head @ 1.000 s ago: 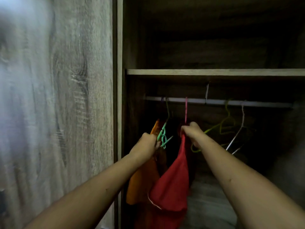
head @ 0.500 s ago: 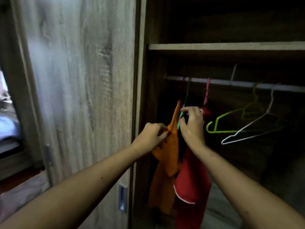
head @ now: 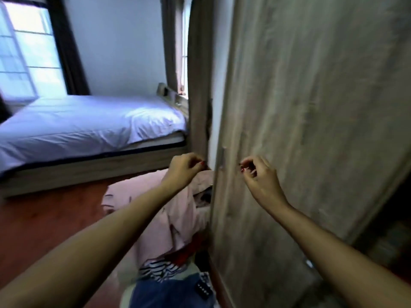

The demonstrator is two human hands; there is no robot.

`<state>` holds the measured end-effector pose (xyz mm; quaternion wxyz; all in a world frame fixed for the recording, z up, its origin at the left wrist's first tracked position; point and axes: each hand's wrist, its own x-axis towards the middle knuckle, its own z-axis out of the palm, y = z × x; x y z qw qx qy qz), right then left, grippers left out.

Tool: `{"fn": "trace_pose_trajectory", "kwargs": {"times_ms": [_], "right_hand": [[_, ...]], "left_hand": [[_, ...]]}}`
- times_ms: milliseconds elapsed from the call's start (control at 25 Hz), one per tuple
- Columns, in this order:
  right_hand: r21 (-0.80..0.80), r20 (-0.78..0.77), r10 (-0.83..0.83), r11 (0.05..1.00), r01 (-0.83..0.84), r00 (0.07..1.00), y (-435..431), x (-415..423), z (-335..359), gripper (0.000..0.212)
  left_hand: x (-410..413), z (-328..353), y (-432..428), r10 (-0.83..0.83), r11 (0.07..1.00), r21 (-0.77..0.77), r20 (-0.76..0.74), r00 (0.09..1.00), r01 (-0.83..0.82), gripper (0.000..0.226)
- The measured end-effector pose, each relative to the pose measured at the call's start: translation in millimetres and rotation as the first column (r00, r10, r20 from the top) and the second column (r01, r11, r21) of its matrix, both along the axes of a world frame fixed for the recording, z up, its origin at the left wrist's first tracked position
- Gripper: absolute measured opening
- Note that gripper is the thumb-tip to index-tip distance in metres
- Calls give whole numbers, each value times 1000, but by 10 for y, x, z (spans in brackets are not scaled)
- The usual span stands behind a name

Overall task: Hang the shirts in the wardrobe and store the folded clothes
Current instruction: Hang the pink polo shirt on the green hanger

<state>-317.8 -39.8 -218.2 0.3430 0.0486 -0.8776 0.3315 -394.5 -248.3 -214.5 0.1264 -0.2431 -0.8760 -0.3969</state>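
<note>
Door (head: 311, 130): wood-grain wardrobe panel, fills 12 to 5 o'clock, blurred. A dark wardrobe opening shows past its edge at 4 o'clock; nothing readable inside.

Bed (head: 77, 121): 9 to 10 o'clock, pale sheet, well apart from the hands.

Window (head: 26, 52): 10 to 11 o'clock, bright.

Floor (head: 44, 218): red-brown, 8 o'clock.

Clothes heap is the task's thing, at 6 o'clock below both forearms and pressed against the door's left edge. Pink garment (head: 178, 218) on top, red piece (head: 189, 247) under it, striped top (head: 160, 268) lower, jeans (head: 173, 292) at the bottom edge. Cannot tell what the heap sits on. None of it looks folded.

Left hand (head: 184, 168): centre, fingers curled in with tips near the door's edge, nothing seen in them; above the pink garment, not touching it.

Right hand (head: 260, 178): just right of centre, in front of the door face, thumb and fingers curled close together, holding nothing visible.

Handle (head: 222, 157): thin vertical strip between the two hands.

Risks, as I judge them:
- The heap touches the door's edge, so cloth could snag or jam if the door moves.
- Pulling the pink garment alone could drag the red or striped pieces out with it, since they are layered.
- The door hides much of the wardrobe from here, so a reach back in would be partly blind.
</note>
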Motion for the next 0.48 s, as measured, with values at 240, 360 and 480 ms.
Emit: {"fn": "trace_pose_trajectory", "kwargs": {"times_ms": [240,360,480], "right_hand": [[5,330,127,991,-137,935,-1157,-1456,-693,9],[-22,495,110,993,-114,862,-1585,-2050,-1134,13],[-92,522,26,995,26,853,-1843,-2438,-1479,31]], "left_hand": [[-1319,-930,-1852,514,851,-287,277,812,-440,31],[-1688,-1325,-2185,596,796,-435,444,669,-420,46],[-1950,-1561,-2290,583,811,-371,584,565,-453,53]]}}
